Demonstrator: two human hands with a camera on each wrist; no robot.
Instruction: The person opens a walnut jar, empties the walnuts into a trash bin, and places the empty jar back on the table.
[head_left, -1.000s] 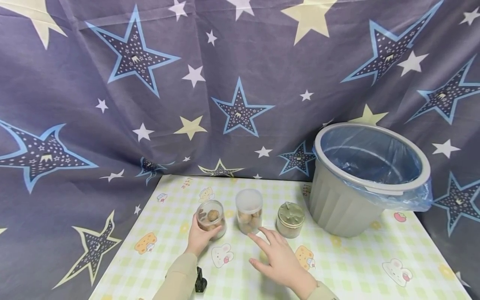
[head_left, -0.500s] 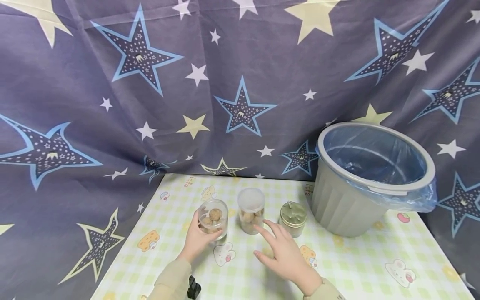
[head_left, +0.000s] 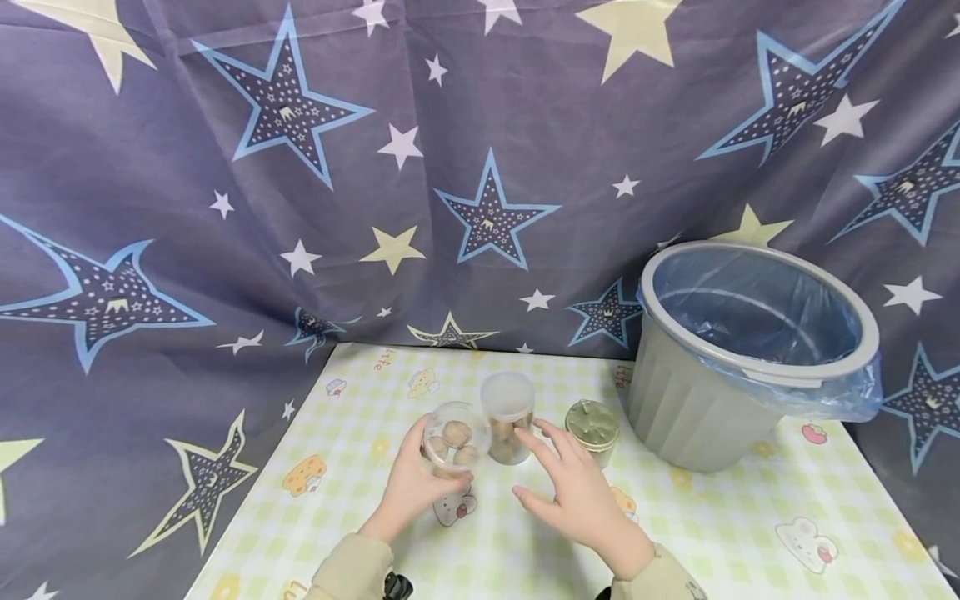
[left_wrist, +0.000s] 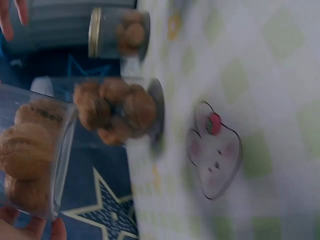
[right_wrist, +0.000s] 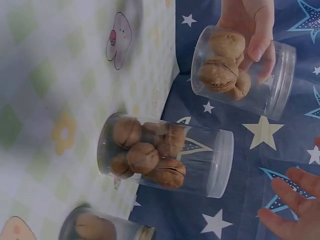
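Note:
My left hand (head_left: 414,487) grips a clear jar (head_left: 459,437) with several walnuts (right_wrist: 220,74) in it. In both wrist views this jar hangs above the table, somewhat tilted. Just right of it a taller clear jar (right_wrist: 160,152) stands upright, capped with a frosted white lid (head_left: 507,395) and partly filled with walnuts. My right hand (head_left: 585,500) hovers in front of that jar and of a shorter jar (head_left: 592,433), fingers spread and holding nothing. The shorter jar has a green cover over its top, and walnuts show through its side in the left wrist view.
A large grey bin (head_left: 693,400) lined with a blue bag stands at the table's right rear. The table (head_left: 720,542) has a pale green checked cloth with cartoon prints. A dark star-patterned curtain (head_left: 360,183) hangs behind and to the left.
My left hand has raised the jar off the table, tipped it, and brought it right toward the taller jar. My right hand stays near the taller jar. The head view has shifted slightly.

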